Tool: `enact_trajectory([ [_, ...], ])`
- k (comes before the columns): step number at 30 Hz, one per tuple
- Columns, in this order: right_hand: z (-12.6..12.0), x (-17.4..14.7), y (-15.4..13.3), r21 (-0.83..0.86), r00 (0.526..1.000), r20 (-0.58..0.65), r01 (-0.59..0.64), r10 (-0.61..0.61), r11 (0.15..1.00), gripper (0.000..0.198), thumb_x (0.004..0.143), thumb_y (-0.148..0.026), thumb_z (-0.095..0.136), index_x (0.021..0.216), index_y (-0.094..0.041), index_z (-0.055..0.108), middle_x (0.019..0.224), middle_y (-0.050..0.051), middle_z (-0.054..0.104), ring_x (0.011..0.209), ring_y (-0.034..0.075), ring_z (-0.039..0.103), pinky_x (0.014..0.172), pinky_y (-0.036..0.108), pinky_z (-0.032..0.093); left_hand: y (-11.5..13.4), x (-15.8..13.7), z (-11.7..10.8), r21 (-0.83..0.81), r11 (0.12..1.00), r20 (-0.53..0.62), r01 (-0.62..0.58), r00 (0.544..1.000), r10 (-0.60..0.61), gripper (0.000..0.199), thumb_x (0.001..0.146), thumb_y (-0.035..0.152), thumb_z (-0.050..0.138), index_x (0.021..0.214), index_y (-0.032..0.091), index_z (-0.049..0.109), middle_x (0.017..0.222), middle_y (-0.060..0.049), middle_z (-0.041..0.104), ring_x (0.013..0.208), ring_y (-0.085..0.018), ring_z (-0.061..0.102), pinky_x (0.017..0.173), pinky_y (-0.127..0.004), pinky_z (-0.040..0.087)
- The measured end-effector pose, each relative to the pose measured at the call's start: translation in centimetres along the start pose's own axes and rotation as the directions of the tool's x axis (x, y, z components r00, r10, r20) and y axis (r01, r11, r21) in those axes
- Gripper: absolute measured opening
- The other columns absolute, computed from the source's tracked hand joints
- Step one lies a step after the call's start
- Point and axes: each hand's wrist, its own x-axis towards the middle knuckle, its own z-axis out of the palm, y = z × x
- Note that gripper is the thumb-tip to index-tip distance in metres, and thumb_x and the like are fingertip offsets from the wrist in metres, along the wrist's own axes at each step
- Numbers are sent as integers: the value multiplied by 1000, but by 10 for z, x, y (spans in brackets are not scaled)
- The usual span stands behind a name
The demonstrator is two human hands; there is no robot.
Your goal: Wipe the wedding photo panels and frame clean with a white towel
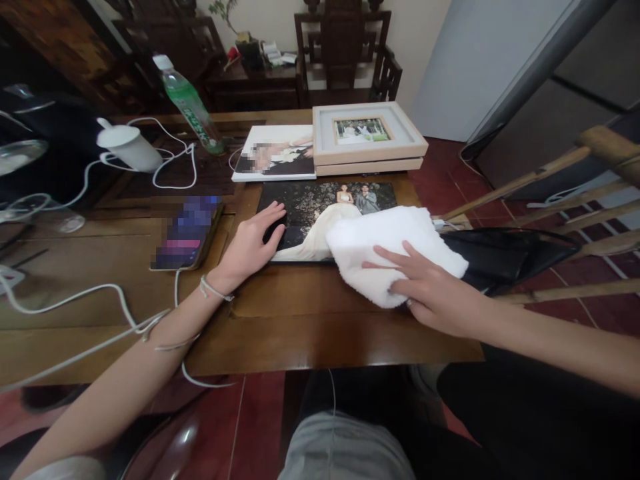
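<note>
A dark photo panel (300,230), printed with a couple in wedding clothes, lies flat on the wooden table. My left hand (254,243) rests at its left edge, fingers stretched out and touching the print, with nothing held. Over the panel's lower right part is a folded white fluffy cloth (395,243), which hides that corner. My right hand (425,283) presses on the cloth and grips its near edge, with some fingers spread across the top. A bracelet (215,290) circles my left wrist.
Behind the panel are stacked wooden picture frames (370,143) and a white-edged photo board (275,157). A phone (187,233), white cables (107,290), a lidded cup (129,145) and a green-labelled bottle (190,107) stand or lie leftward. A black bag (520,257) is at right.
</note>
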Motion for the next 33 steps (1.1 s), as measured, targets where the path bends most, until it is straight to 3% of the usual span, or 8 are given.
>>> enact_trajectory([
  [10,-14,55,26,-33,998,64,16,-14,999,47,71,7,48,103,-17,72,148,20,60,147,36,44,119,70,32,-1,0,0,-20,1000,23,-13,1000,14,44,100,39,47,130,14,68,144,-15,64,140,-32,55,120,-57,41],
  [15,-11,74,31,-43,1000,17,4,-4,999,49,70,10,46,101,-19,70,149,17,59,148,33,43,118,69,34,-2,-1,1,-21,999,7,-33,999,33,45,101,40,47,129,12,68,142,-16,65,140,-31,55,119,-56,43],
  [20,-2,62,18,-51,1000,18,19,-18,999,48,72,8,48,106,-18,71,150,19,58,152,36,35,119,74,28,0,-1,0,-6,999,13,-38,999,38,47,100,41,47,130,12,68,143,-17,64,141,-31,55,119,-56,43],
  [27,2,34,-17,36,994,86,65,-68,997,50,71,8,50,103,-22,74,153,10,57,152,36,35,119,75,25,-1,-1,1,-8,1000,20,-17,1000,18,46,100,41,47,130,13,68,144,-16,63,141,-32,54,120,-57,41],
  [33,-8,34,1,3,997,60,43,-43,999,48,73,6,48,104,-19,73,147,18,61,148,31,44,120,66,31,-1,-1,1,-2,999,9,-34,999,35,47,100,41,47,128,10,68,142,-18,64,140,-31,55,119,-54,43],
])
